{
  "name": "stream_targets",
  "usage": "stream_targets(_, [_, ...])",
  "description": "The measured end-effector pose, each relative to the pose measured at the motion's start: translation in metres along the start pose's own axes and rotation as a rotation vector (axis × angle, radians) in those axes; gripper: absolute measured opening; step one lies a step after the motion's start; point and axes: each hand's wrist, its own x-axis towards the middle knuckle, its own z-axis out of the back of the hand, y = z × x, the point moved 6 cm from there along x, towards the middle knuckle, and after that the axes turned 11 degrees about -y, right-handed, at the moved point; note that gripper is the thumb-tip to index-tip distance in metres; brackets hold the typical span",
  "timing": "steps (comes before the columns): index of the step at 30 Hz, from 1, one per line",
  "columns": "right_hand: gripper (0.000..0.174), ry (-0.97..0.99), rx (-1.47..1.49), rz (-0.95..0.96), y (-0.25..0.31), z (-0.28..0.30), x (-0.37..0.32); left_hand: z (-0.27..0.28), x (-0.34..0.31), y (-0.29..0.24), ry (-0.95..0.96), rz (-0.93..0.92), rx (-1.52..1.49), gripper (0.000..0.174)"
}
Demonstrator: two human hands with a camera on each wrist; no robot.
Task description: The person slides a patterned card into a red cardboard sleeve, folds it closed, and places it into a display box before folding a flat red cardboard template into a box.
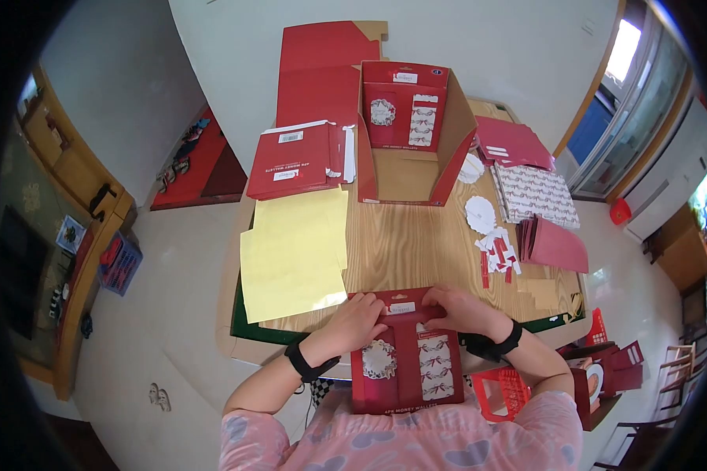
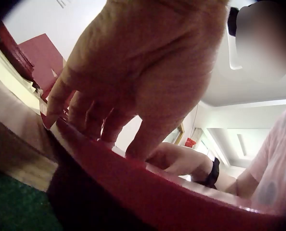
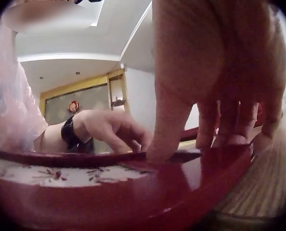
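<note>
Mostly we see the wooden table, which fills the middle of the head view, with a green mat showing under its near edge. On its far side stands an open red box, cardboard brown inside, with a pack leaning against its back wall. Left of that lie pale yellow sheets, and beyond them a stack of red packs. On the right are patterned sheets and a fan of red envelopes.

Nearer to us, the red pack lies lengthwise over the table's near edge, its lower half hanging off toward our lap. Its face shows a round wreath tag and bow-printed strips. Our left hand and right hand meet at its far end, side by side. Both have bent fingers curled over the top flap, with the tips pressing down on the red card, so the pack lies beneath and just behind the grip.

Smallest are the white round tags and the red and white strips, scattered beside the envelopes.
</note>
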Motion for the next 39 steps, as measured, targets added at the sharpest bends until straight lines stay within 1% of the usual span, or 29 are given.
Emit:
stream_targets(4, [0.029, -0.068, -0.108, -0.002, -0.011, 0.013, -0.010, 0.000, -0.002, 0.001, -0.003, 0.036, -0.016, 0.027])
stream_targets(7, [0.029, -0.169, -0.167, 0.020, -0.011, 0.020, -0.018, 0.003, 0.000, 0.000, 0.001, 0.075, -0.031, 0.027])
stream_targets(11, [0.028, -0.251, -0.148, -0.002, -0.015, 0.017, -0.027, 0.000, 0.000, 0.002, -0.021, 0.068, -0.010, 0.025])
stream_targets(13, [0.027, -0.286, -0.137, -0.006, -0.012, 0.021, -0.028, 0.000, 0.002, 0.001, 0.009, 0.077, -0.021, 0.025])
stream_targets(16, [0.027, -0.264, -0.085, -0.093, -0.015, 0.022, -0.028, -0.001, 0.005, 0.002, 0.044, 0.083, -0.038, 0.025])
stream_targets(18, [0.027, -0.246, -0.050, -0.094, -0.018, 0.022, -0.027, -0.001, 0.007, 0.000, 0.069, 0.080, -0.032, 0.025])
stream_targets(25, [0.028, -0.204, -0.006, -0.093, -0.038, 0.013, -0.023, -0.005, 0.009, -0.001, 0.063, 0.073, 0.041, 0.026])
stream_targets(28, [0.029, -0.153, -0.051, -0.130, -0.029, 0.015, -0.021, -0.006, 0.010, 0.001, 0.085, 0.060, 0.029, 0.028])
stream_targets(31, [0.030, -0.245, -0.265, 0.006, -0.015, 0.016, -0.022, -0.006, 0.011, 0.001, 0.102, 0.056, 0.026, 0.027])
stream_targets(34, [0.030, -0.212, -0.372, 0.041, -0.002, 0.016, -0.017, -0.006, 0.012, 0.003, 0.130, 0.090, -0.006, 0.026])
stream_targets(37, [0.029, -0.087, -0.292, 0.020, -0.012, 0.003, -0.011, -0.005, 0.012, 0.003, 0.109, 0.075, -0.035, 0.026])
stream_targets(39, [0.028, -0.022, -0.259, 0.038, -0.016, 0.000, -0.006, -0.004, 0.012, 0.003, 0.112, 0.069, -0.044, 0.026])
